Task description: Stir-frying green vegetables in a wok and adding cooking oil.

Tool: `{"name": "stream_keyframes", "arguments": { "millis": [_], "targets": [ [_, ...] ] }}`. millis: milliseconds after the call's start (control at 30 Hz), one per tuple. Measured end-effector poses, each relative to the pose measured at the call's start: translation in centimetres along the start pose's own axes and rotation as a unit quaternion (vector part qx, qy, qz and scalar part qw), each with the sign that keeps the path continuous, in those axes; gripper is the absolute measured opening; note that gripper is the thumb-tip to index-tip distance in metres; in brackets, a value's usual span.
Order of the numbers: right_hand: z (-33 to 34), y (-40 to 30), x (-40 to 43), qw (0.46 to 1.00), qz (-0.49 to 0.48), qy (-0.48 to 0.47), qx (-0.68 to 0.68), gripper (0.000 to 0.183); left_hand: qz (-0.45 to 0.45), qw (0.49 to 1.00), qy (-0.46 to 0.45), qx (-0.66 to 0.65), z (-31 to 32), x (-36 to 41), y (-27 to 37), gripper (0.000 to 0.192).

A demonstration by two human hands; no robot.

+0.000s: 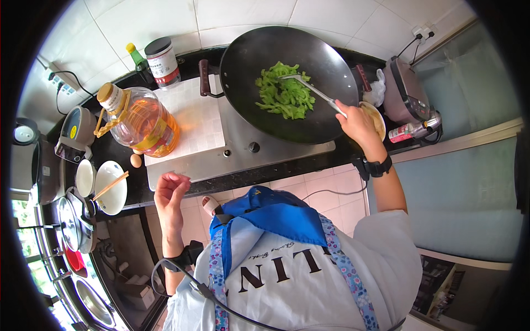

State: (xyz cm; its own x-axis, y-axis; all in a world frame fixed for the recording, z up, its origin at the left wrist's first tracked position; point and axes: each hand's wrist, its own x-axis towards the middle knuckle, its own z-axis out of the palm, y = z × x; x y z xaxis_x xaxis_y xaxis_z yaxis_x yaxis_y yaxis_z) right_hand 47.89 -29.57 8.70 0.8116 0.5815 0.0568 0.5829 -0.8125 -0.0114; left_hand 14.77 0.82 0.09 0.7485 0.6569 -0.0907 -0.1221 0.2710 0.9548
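Observation:
My right hand (359,125) grips the handle of a metal spatula (316,92), whose blade rests in sliced green vegetable (286,93), possibly bitter melon. The slices lie heaped on the bottom of a large dark wok (244,53) with two wooden-grip side handles. It sits over the right part of a steel gas stove (190,163). In front of the stove's left corner hovers my left hand (170,196), fingers loosely curled, with nothing visible in it. A big jug of cooking oil (151,124) stands just beyond that hand, on a pale cover over the stove's left side.
Two eggs (136,160) lie left of the stove. Wooden chopsticks (111,186) cross a white oval dish (108,202). Behind are a lidded jar (162,62) and a green bottle (140,62). A plate (379,124) and a rice cooker (403,91) stand right of the wok.

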Motion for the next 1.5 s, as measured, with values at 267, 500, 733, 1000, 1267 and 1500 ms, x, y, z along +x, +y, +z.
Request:
{"name": "stream_keyframes", "arguments": {
  "millis": [267,500,733,1000,1267,1500],
  "targets": [
    [0.9,1.1,-0.9,1.0,0.001,-0.013,-0.005,0.034,-0.014,0.999,0.023,-0.021,-0.7,-0.7,-0.4,0.015],
    [-2.3,0.5,-2.9,0.999,-0.018,-0.017,-0.021,0.038,-0.008,1.0,0.01,-0.014,-0.1,-0.2,-0.6,0.016],
    [-3.4,1.4,-4.5,1.0,-0.013,0.016,0.006,0.034,0.012,1.0,-0.02,0.016,0.5,-0.4,-0.7,0.013],
    [-4.9,1.3,-6.4,0.999,-0.027,-0.03,0.029,0.036,0.003,0.999,-0.034,0.023,1.3,-0.1,-1.1,0.011],
    [-6.7,4.2,-12.5,0.996,-0.012,-0.084,0.002,0.036,-0.013,0.999,-0.039,0.016,1.5,0.5,-1.0,0.012],
    [5.2,2.5,-4.3,0.992,0.011,0.045,0.115,0.036,-0.014,0.999,-0.021,0.02,1.0,0.0,-0.7,0.012]
  ]
}}
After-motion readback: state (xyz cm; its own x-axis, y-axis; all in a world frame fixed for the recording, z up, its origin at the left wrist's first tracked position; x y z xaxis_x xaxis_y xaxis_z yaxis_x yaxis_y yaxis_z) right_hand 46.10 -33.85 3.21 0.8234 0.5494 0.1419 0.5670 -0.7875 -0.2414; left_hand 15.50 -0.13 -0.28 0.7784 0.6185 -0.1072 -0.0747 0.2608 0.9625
